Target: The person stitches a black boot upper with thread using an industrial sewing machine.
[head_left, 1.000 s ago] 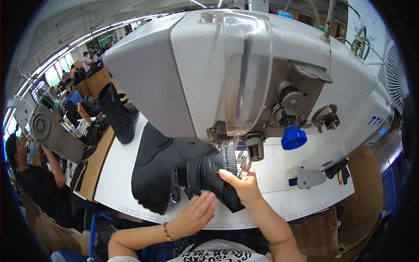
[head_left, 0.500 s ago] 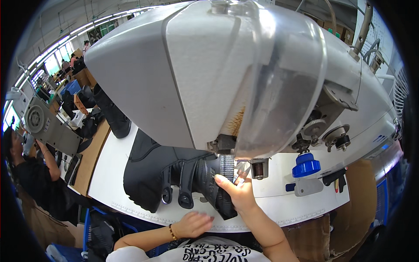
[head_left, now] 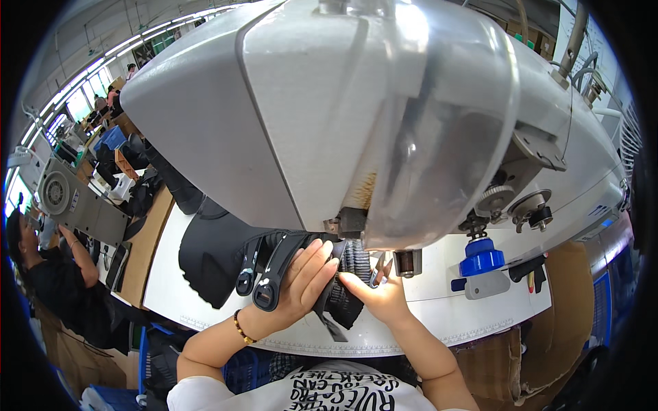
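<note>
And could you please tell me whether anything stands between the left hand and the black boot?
Nothing visible does: the left hand already lies on the black boot, right beside its two straps.

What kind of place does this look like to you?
Probably a sewing workshop or factory floor: a large pale sewing machine fills the view, a black strapped piece lies beneath it on a white table, and another person is beside a second machine.
</note>
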Demonstrator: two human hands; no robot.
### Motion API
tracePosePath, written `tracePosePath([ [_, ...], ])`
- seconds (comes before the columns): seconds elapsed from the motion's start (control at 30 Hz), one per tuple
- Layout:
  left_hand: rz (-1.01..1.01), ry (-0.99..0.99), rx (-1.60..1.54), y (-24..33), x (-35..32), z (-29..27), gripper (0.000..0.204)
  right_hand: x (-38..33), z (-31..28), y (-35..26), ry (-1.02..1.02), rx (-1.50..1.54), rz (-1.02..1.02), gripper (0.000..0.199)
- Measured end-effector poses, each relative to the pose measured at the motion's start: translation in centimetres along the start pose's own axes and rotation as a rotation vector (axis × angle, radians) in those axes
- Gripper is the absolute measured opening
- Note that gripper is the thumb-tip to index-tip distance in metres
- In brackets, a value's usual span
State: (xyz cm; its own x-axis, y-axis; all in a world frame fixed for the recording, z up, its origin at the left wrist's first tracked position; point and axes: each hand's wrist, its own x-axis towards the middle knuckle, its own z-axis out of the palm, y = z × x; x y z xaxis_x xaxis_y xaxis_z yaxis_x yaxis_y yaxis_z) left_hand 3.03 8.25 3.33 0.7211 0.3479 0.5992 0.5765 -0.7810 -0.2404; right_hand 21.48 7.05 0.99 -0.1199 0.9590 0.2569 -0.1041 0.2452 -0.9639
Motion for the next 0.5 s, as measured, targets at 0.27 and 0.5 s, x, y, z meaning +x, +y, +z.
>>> tracePosePath([
  [0.27,-0.006,-0.079,0.025,2.0,1.2,-0.9,0.037,-1.5,1.2,0.6,0.120,0.124,0.057,0.023],
  [0.5,-0.089,-0.121,-0.079,2.1,1.5,-1.5,0.044,-1.7,1.2,0.0,0.113,0.253,0.095,0.018],
])
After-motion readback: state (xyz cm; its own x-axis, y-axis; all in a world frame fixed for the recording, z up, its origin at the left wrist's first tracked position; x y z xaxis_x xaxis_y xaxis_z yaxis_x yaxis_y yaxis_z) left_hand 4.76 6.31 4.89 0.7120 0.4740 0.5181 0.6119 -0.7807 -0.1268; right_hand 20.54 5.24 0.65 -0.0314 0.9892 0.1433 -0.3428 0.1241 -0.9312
